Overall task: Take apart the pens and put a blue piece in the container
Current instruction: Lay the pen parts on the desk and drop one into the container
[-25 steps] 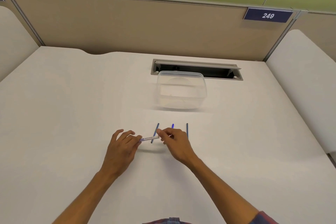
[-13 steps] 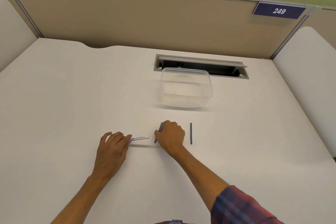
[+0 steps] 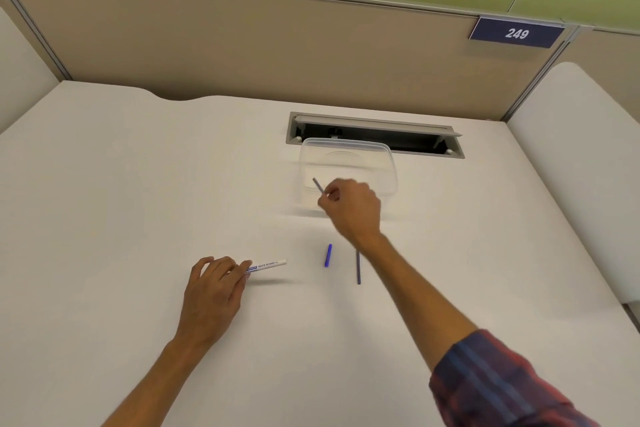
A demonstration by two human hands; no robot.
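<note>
My right hand point(image 3: 351, 208) pinches a thin blue stick point(image 3: 318, 185) and holds it at the near edge of the clear plastic container point(image 3: 381, 152); the stick's tip shows against the container's front wall. My left hand point(image 3: 216, 282) rests on the white desk, its fingers on the near end of a white pen barrel point(image 3: 269, 265) printed WHITE BOARD. A short bright blue piece point(image 3: 328, 255) lies on the desk between my arms. Another thin blue stick point(image 3: 358, 270) lies beside it, partly under my right forearm.
Behind the container there is an open cable slot point(image 3: 426, 142) in the desk. A tan partition wall with a sign reading 249 point(image 3: 516, 33) closes off the far edge. White dividers stand at both sides of the desk.
My right hand has picked a thin blue stick off the desk and carried it forward to the container. The short blue piece it covered is now uncovered. My left hand stays on the pen barrel.
</note>
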